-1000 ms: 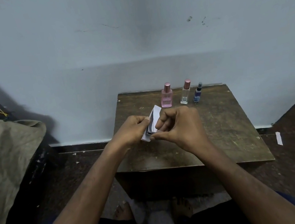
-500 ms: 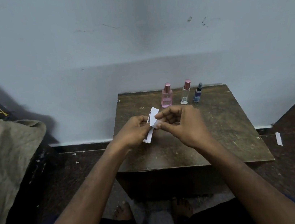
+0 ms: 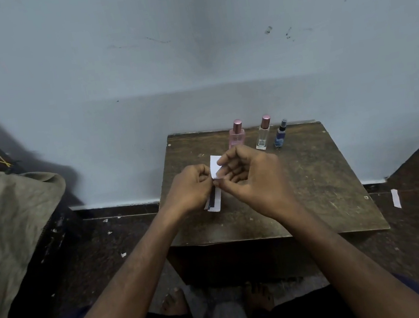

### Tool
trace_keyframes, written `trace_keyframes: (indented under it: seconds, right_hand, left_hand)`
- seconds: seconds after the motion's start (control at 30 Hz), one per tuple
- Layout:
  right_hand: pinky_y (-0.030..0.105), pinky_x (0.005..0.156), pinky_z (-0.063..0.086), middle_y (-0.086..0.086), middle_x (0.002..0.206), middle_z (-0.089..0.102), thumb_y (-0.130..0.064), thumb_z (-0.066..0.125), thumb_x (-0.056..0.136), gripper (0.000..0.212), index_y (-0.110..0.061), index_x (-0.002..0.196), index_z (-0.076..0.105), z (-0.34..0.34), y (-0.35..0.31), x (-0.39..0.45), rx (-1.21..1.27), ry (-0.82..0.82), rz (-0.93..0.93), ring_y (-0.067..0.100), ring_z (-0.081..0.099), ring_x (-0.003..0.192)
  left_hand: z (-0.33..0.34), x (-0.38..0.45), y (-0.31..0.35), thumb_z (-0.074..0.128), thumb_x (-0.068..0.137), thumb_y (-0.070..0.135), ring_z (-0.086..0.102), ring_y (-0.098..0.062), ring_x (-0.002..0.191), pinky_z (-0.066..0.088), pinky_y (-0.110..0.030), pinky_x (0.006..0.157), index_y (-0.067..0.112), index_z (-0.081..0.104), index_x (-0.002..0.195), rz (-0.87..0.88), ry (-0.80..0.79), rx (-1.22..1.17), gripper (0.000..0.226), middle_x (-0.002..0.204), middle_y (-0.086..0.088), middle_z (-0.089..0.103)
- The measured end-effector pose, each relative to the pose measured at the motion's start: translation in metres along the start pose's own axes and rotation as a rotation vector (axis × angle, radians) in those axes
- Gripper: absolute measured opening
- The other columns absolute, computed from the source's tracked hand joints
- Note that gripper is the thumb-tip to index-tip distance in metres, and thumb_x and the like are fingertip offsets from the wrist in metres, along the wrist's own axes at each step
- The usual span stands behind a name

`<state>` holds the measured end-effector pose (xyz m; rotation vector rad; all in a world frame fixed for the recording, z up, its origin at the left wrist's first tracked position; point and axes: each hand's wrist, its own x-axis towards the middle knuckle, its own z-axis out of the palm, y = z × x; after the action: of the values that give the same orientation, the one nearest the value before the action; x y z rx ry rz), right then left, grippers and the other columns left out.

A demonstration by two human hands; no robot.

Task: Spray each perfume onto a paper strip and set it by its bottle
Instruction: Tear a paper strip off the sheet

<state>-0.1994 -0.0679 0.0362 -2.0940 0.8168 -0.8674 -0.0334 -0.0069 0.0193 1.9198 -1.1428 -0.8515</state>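
**Paper strips held over table, three bottles at rear**

Pale blue painted wall (image 3: pixel 188 54) behind; dark worn square wooden table (image 3: pixel 315 192) set against it, on a dark speckled floor (image 3: pixel 108 254).

Item 1. Small stack of white paper strips (image 3: pixel 214 167), held above the table's middle between both hands. Long axis runs near to far, almost upright in the view; upper end points toward the wall, lower end (image 3: pixel 213 206) toward the person and hangs below the hands. A dark band shows along the lower part.

Item 2. Left hand (image 3: pixel 189 188), fingers curled, pinching the strips at their left edge.

Item 3. Right hand (image 3: pixel 248 177), fingers curled, thumb and fingertips pinching the strips from the right. Hands touch at the paper.

Item 4. Pink glass perfume bottle with rose cap (image 3: pixel 236 134), clear glass perfume bottle with rose cap (image 3: pixel 263 135), small blue spray bottle with dark nozzle (image 3: pixel 280 135): upright in a row at the table's rear edge, apart from one another, beyond the hands.

Item 5. Loose white paper slip (image 3: pixel 396 198) on the floor, right of the table. Olive-drab cloth (image 3: pixel 10 227) at left.

Change from half a second ago: the strips were tilted, top leaning right; now nearer straight, with more length showing below the hands. Bottles unmoved.
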Motion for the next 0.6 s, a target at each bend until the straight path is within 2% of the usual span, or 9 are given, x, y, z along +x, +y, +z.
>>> trace_keyframes:
  seconds: [0.13, 0.2, 0.27, 0.37, 0.43, 0.5, 0.6]
  right_hand:
    - [0.025, 0.072, 0.058, -0.005, 0.096, 0.071, -0.007, 0.089, 0.075, 0.035, -0.016, 0.106, 0.077, 0.000, 0.008, 0.003, -0.226, 0.018, -0.205, 0.005, 0.064, 0.076]
    - [0.017, 0.074, 0.052, -0.001, 0.098, 0.068, -0.008, 0.088, 0.078, 0.028, -0.013, 0.105, 0.080, 0.001, 0.013, 0.006, -0.300, 0.042, -0.254, 0.007, 0.060, 0.081]
    - [0.016, 0.076, 0.048, 0.001, 0.097, 0.069, -0.007, 0.086, 0.082, 0.021, -0.012, 0.102, 0.082, 0.002, 0.014, 0.009, -0.324, 0.060, -0.268, 0.011, 0.063, 0.085]
    - [0.017, 0.078, 0.050, 0.002, 0.097, 0.072, -0.004, 0.084, 0.084, 0.016, -0.011, 0.098, 0.081, 0.003, 0.014, 0.010, -0.336, 0.068, -0.301, 0.013, 0.066, 0.087]
    - [0.012, 0.077, 0.048, 0.001, 0.095, 0.072, -0.001, 0.082, 0.083, 0.017, -0.011, 0.097, 0.080, 0.004, 0.013, 0.010, -0.319, 0.069, -0.316, 0.010, 0.065, 0.084]
    - [0.011, 0.076, 0.048, 0.002, 0.094, 0.072, 0.001, 0.082, 0.081, 0.019, -0.010, 0.096, 0.078, 0.007, 0.014, 0.010, -0.318, 0.089, -0.317, 0.008, 0.062, 0.081]
    - [0.003, 0.079, 0.043, 0.004, 0.095, 0.073, -0.001, 0.084, 0.082, 0.020, -0.008, 0.099, 0.080, 0.008, 0.017, 0.011, -0.322, 0.109, -0.327, 0.005, 0.059, 0.082]
  left_hand:
    - [0.000, -0.002, 0.001, 0.071, 0.100, 0.036, 0.076, -0.006, 0.088, 0.060, -0.029, 0.074, 0.028, 0.079, 0.102, 0.060, -0.016, -0.062, 0.012, 0.095, 0.008, 0.081]
    - [-0.001, -0.001, 0.000, 0.073, 0.098, 0.039, 0.074, -0.005, 0.079, 0.061, -0.034, 0.073, 0.028, 0.079, 0.098, 0.077, -0.005, -0.085, 0.013, 0.091, 0.007, 0.081]
    - [-0.003, -0.001, -0.001, 0.074, 0.098, 0.039, 0.069, -0.003, 0.072, 0.058, -0.035, 0.072, 0.029, 0.079, 0.092, 0.088, 0.010, -0.077, 0.012, 0.086, 0.008, 0.079]
    - [-0.005, -0.001, 0.000, 0.070, 0.100, 0.035, 0.073, -0.006, 0.086, 0.062, -0.039, 0.083, 0.033, 0.079, 0.094, 0.122, 0.009, -0.017, 0.011, 0.091, 0.009, 0.079]
    - [-0.004, -0.002, 0.002, 0.070, 0.100, 0.028, 0.075, -0.007, 0.090, 0.064, -0.042, 0.086, 0.032, 0.078, 0.105, 0.137, 0.029, -0.043, 0.010, 0.094, 0.008, 0.080]
    - [-0.001, -0.002, 0.003, 0.070, 0.099, 0.024, 0.076, -0.005, 0.091, 0.064, -0.038, 0.085, 0.032, 0.078, 0.113, 0.183, 0.071, -0.037, 0.017, 0.096, 0.010, 0.081]
    - [-0.001, -0.001, 0.001, 0.071, 0.100, 0.025, 0.074, 0.002, 0.088, 0.062, -0.025, 0.079, 0.032, 0.080, 0.111, 0.235, 0.135, 0.014, 0.016, 0.096, 0.015, 0.080]
